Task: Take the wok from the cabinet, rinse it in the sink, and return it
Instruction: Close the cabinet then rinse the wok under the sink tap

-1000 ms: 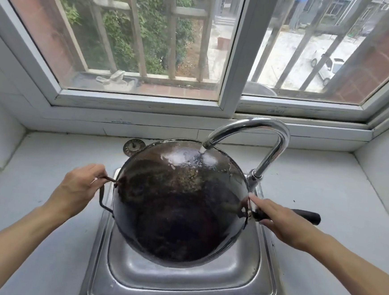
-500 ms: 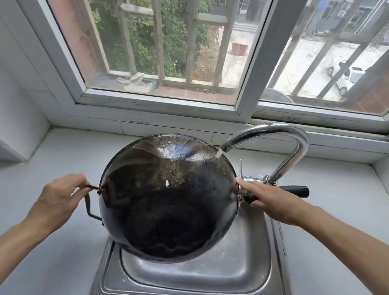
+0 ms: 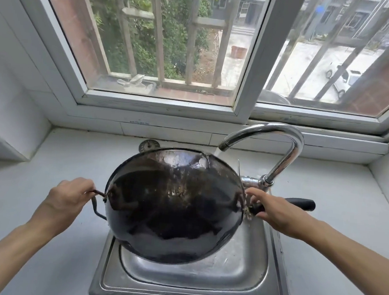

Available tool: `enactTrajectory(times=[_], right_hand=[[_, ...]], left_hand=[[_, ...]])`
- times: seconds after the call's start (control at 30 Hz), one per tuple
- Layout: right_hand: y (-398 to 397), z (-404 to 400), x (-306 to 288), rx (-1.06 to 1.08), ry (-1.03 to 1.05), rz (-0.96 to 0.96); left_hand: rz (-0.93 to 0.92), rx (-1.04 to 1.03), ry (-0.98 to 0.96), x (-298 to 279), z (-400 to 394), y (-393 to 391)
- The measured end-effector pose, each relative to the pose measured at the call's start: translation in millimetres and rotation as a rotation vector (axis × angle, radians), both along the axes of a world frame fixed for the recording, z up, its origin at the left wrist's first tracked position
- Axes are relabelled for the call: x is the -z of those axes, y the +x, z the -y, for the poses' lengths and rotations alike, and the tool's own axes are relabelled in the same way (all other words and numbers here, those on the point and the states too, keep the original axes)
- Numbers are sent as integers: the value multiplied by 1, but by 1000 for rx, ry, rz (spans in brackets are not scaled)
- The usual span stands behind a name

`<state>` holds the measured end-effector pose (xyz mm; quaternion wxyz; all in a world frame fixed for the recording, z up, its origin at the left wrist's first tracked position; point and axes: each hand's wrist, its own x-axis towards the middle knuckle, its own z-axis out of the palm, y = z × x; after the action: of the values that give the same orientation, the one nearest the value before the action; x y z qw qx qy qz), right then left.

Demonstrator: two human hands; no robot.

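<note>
Tilting over the sink (image 3: 191, 289), one wok (image 3: 172, 206) is held by two hands: left hand (image 3: 67, 199) curled round the loop handle, right hand (image 3: 276, 214) gripping the long handle, beneath one running faucet (image 3: 280, 140).

No readable text. Faint print on the window frame (image 3: 139, 121) bottom rail, left of the tap, too small to read.
</note>
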<state>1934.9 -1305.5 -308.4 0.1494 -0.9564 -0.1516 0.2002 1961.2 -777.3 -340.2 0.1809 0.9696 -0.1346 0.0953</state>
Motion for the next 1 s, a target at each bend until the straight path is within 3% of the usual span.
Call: enactTrajectory(times=[0.1,0.23,0.37,0.63,1.0], right_hand=[[-10,9,7,23,-57,8],[-26,19,12,-179,-124,237],[-40,28,17,-216,-135,316],[-66,24,17,-71,-42,479],[-69,3,47,81,-90,453]], left_hand=[[105,134,75,0,5,-5],[310,316,182,-11,12,-12],[476,391,345,-20,12,-19],[371,624,444,-10,11,-34],[302,425,462,11,14,-16]])
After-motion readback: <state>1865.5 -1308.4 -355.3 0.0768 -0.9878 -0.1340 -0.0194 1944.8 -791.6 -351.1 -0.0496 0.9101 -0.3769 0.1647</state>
